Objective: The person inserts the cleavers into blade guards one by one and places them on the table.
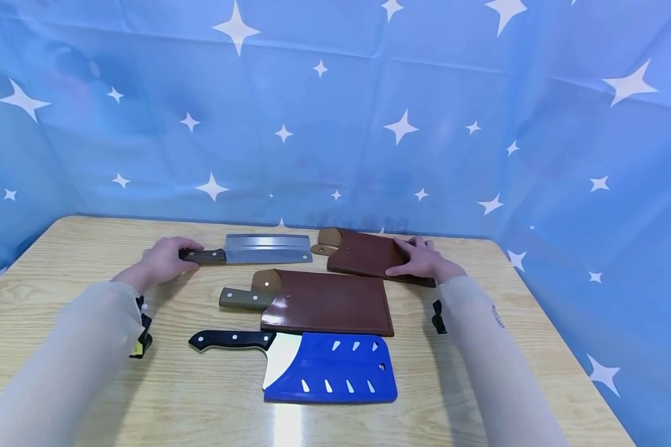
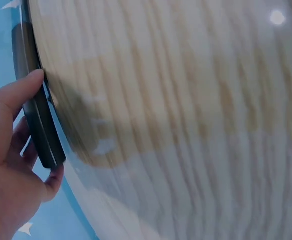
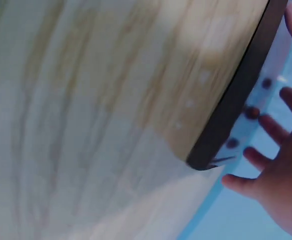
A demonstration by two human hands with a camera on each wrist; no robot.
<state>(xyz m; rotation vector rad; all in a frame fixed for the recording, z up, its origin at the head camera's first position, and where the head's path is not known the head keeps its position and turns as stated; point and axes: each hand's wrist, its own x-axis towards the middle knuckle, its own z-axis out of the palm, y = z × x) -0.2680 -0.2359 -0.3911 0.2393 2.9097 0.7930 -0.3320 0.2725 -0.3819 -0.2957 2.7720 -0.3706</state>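
My left hand (image 1: 168,257) grips the dark handle of a bare-bladed cleaver (image 1: 268,248) lying at the back of the table. In the left wrist view, the thumb lies on the black handle (image 2: 38,112) and the fingers sit behind it. My right hand (image 1: 419,259) rests on the right part of a brown leather knife sheath (image 1: 363,253), just right of that cleaver's tip. The sheath's mouth and loose strap (image 1: 323,249) face the blade. The right wrist view shows the sheath's dark edge (image 3: 236,95) beside my spread fingers.
Nearer lies a second cleaver with an olive handle (image 1: 243,298), its blade inside a brown sheath (image 1: 335,304). In front is a black-handled cleaver (image 1: 232,339) with a blue slotted cover (image 1: 335,372). The wooden table (image 1: 145,397) meets a blue starry cloth (image 1: 335,155) behind.
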